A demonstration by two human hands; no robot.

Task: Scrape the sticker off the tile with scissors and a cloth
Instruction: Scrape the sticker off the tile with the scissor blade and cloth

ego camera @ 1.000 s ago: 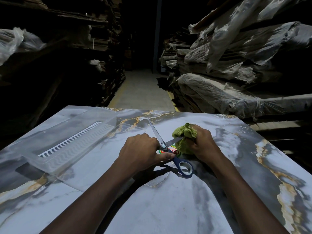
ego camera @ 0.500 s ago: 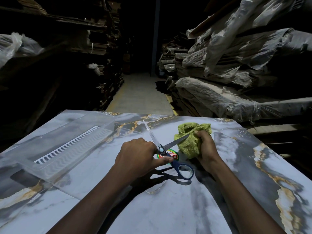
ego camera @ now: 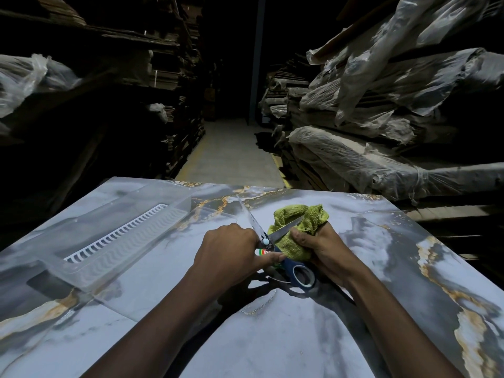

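Cloth [ego camera: 296, 227] shifted nearer sticker [ego camera: 262, 252], scissors [ego camera: 272, 241] splayed

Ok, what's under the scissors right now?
A strip of the sticker shows beneath the open scissors on the tile; the left hand and cloth hide the rest.

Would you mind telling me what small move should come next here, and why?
Probably push the lower blade of the scissors under the sticker. The left hand holds them open over it, much of it remains on the tile, and the right hand has the cloth bunched beside it.
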